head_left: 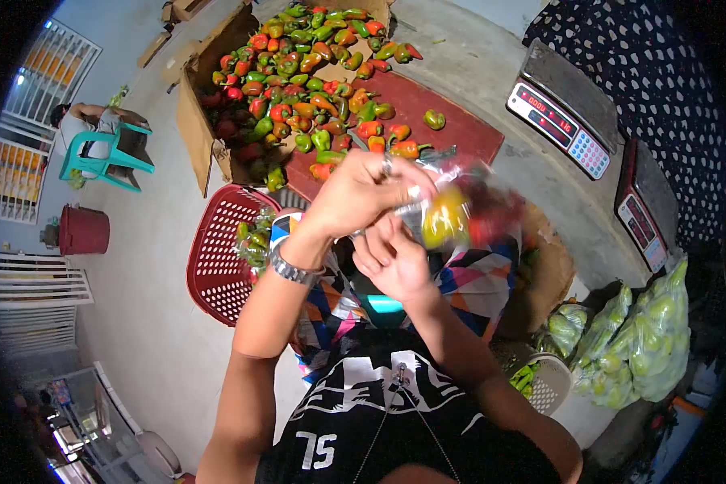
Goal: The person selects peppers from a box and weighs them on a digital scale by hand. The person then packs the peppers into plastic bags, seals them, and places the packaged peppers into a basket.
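Note:
A clear plastic bag of peppers (pixel 448 218), yellow and red inside, hangs to the right of my hands and is blurred by motion. My left hand (pixel 367 189), with a ring and a wristwatch (pixel 294 269), is closed on the gathered neck of the bag. Just below it, my right hand (pixel 391 256) has its fingers curled in against the plastic near that neck. What the right fingertips pinch is partly hidden. Beyond my hands, loose red, green and orange peppers (pixel 323 101) are heaped on a dark red board (pixel 444 93) and in an opened cardboard box (pixel 189 121).
A red perforated basket (pixel 210 250) with bagged peppers stands at left. Two digital scales (pixel 561 121) (pixel 641 218) sit at right. Bulging bags of green produce (pixel 653 331) and a pale basket (pixel 552 383) stand lower right. A person sits on a teal chair (pixel 81 157) farther off.

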`<state>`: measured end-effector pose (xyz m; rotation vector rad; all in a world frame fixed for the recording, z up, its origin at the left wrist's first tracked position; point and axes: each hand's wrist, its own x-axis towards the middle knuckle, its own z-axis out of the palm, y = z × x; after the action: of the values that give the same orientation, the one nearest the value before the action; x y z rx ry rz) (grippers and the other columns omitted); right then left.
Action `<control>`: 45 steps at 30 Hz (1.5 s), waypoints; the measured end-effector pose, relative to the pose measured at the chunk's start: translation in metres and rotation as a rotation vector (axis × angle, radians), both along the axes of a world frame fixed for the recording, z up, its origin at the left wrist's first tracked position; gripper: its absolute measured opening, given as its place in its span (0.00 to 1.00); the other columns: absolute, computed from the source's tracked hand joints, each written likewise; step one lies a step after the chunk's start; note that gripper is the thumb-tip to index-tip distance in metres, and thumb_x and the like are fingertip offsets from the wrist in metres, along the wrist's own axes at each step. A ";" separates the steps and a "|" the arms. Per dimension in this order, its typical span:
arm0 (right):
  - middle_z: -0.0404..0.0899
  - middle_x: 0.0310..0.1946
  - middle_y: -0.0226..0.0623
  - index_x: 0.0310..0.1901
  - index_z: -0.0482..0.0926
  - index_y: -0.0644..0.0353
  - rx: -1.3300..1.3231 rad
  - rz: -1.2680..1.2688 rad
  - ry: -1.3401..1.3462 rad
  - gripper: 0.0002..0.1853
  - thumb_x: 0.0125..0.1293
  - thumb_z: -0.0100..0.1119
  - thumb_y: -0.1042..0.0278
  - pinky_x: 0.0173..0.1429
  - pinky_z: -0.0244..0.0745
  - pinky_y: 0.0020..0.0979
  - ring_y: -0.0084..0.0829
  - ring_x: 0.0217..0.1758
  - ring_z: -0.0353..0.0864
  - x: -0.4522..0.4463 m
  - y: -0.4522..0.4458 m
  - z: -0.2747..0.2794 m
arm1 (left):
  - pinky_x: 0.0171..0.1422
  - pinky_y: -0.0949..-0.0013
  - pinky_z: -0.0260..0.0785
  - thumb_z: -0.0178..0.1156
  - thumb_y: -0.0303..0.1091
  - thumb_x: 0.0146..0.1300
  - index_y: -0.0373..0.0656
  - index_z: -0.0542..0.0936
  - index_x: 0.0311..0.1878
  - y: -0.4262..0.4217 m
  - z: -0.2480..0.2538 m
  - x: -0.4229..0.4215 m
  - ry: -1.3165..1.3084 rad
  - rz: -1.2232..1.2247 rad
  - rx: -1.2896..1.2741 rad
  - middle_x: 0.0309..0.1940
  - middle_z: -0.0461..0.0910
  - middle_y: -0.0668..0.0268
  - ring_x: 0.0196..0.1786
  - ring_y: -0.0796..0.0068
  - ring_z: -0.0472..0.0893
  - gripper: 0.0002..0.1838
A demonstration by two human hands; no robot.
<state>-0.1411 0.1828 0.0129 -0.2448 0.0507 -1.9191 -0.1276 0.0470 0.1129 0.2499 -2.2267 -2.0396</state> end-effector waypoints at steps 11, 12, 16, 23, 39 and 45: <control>0.81 0.35 0.24 0.59 0.78 0.58 0.676 -0.149 0.463 0.16 0.84 0.50 0.55 0.37 0.72 0.24 0.20 0.32 0.79 -0.053 0.020 -0.017 | 0.45 0.52 0.78 0.70 0.32 0.61 0.42 0.89 0.47 0.000 -0.037 -0.012 -0.073 0.230 -0.998 0.34 0.84 0.48 0.41 0.41 0.85 0.11; 0.82 0.36 0.25 0.60 0.77 0.58 0.725 -0.307 0.374 0.17 0.84 0.49 0.54 0.38 0.73 0.26 0.22 0.32 0.80 -0.032 0.006 0.001 | 0.46 0.58 0.78 0.69 0.31 0.64 0.41 0.87 0.47 0.021 -0.037 -0.017 0.070 0.389 -0.962 0.35 0.86 0.52 0.39 0.54 0.88 0.09; 0.82 0.35 0.34 0.53 0.81 0.57 -0.322 -0.141 0.171 0.20 0.85 0.47 0.49 0.40 0.77 0.35 0.28 0.37 0.81 -0.036 0.015 -0.003 | 0.50 0.65 0.79 0.68 0.27 0.69 0.36 0.86 0.44 0.031 -0.012 -0.012 0.090 -0.061 0.242 0.36 0.87 0.63 0.41 0.68 0.86 0.05; 0.79 0.27 0.33 0.48 0.80 0.57 0.707 0.016 1.325 0.11 0.81 0.55 0.59 0.34 0.73 0.32 0.26 0.27 0.76 -0.097 0.044 -0.007 | 0.54 0.69 0.78 0.70 0.25 0.67 0.36 0.88 0.45 -0.036 -0.033 -0.007 -0.092 -0.354 -0.085 0.41 0.89 0.65 0.44 0.76 0.86 0.06; 0.78 0.33 0.42 0.45 0.81 0.58 0.723 -0.909 2.074 0.06 0.68 0.63 0.72 0.40 0.79 0.47 0.48 0.36 0.83 -0.068 0.026 0.016 | 0.53 0.73 0.74 0.67 0.26 0.71 0.36 0.87 0.50 0.023 -0.062 0.041 -0.093 0.372 -0.151 0.41 0.88 0.69 0.44 0.83 0.80 0.08; 0.83 0.33 0.40 0.43 0.82 0.58 0.691 -0.801 1.910 0.08 0.64 0.70 0.72 0.38 0.80 0.45 0.47 0.34 0.85 -0.070 0.037 0.018 | 0.60 0.67 0.68 0.66 0.28 0.70 0.40 0.86 0.47 0.028 -0.063 0.049 -0.018 0.294 -0.291 0.39 0.79 0.67 0.49 0.72 0.78 0.06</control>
<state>-0.2115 0.2199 0.0306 -1.6121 2.2298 -1.4819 -0.0789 0.0748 0.0503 0.5309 -2.2992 -1.5525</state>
